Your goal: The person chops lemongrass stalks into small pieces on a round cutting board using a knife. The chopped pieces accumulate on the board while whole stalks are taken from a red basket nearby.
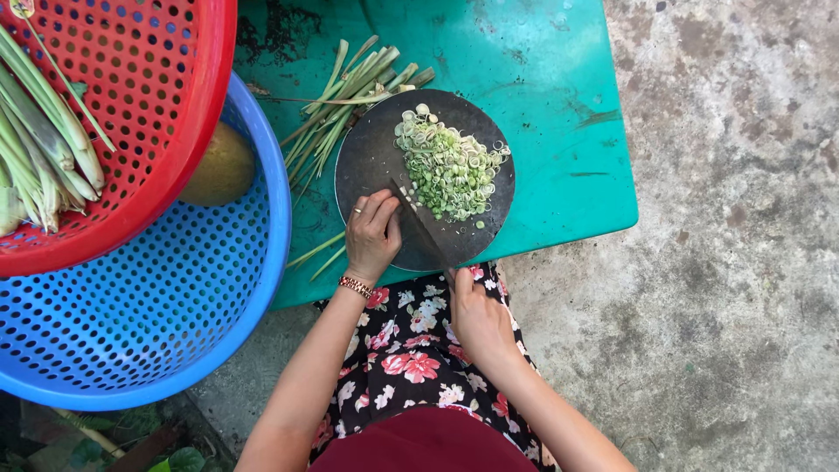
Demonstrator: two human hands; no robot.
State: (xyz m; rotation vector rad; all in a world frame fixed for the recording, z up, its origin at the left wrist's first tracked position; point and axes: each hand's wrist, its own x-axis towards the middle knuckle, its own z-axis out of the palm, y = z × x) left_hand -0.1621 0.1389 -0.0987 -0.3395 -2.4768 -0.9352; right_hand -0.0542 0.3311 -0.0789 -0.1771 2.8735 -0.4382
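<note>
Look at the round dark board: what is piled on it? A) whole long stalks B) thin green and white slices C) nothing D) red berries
B: a heap of thin green and white sliced rings lies on the round dark cutting board, beside the knife held by the right hand, with the left hand on the board.

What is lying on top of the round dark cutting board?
On the cutting board lies a pile of green slices, the knife blade and the left hand. Whatever the hand presses down is hidden.
</note>
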